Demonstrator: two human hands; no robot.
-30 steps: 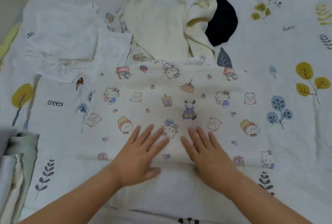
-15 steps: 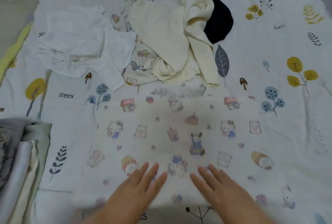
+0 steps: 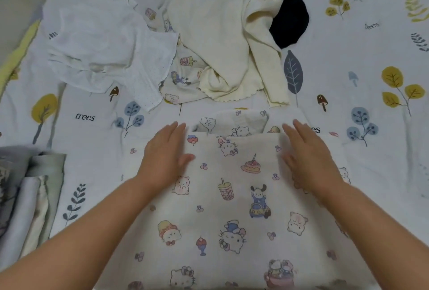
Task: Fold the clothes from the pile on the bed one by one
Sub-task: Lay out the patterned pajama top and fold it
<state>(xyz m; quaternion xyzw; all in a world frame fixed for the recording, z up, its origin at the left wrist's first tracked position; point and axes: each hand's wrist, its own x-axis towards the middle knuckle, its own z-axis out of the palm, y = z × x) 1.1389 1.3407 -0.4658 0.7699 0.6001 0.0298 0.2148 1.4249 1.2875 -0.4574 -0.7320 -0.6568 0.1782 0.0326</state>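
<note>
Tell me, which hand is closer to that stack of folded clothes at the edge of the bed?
Left. The left hand lies flat on the cartoon-print garment, on the side toward the folded stack. The right hand rests across the garment, farther from it.

Cartoon-print garment (image 3: 232, 208) lies flat at lower centre, top edge folded over. Pile in upper centre: crumpled cream knit top (image 3: 220, 41), white mesh garment (image 3: 104, 41) to its left, dark item (image 3: 290, 13) at its right, partly covered.
</note>
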